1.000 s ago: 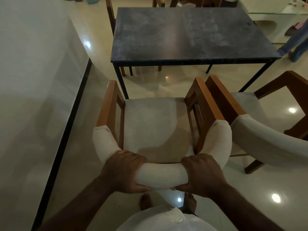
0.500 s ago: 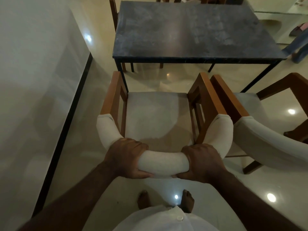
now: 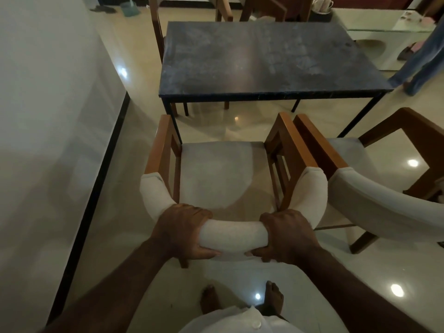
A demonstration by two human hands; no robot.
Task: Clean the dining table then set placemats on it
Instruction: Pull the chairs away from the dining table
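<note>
Before the tabletop (image 3: 264, 58), left hand (image 3: 182, 231) and right hand (image 3: 288, 236) clamp a chair's padded backrest (image 3: 233, 233).
Second chair (image 3: 384, 207) stands just beside it rightward; wall (image 3: 48, 116) runs along the left.

Showed a dining table (image 3: 271, 61) with a blue-black top mottled in pale grey, on thin black legs; showed a chair (image 3: 223, 179) in orange-brown wood, its seat and curved back off-white; matched it with a second chair (image 3: 384, 207) in the same wood and off-white; set both on a glossy cream floor (image 3: 129, 236) dotted with white light spots; included a pale grey wall (image 3: 48, 116), black skirting (image 3: 97, 188), white shirt (image 3: 240, 320), blue jeans (image 3: 422, 58).
</note>
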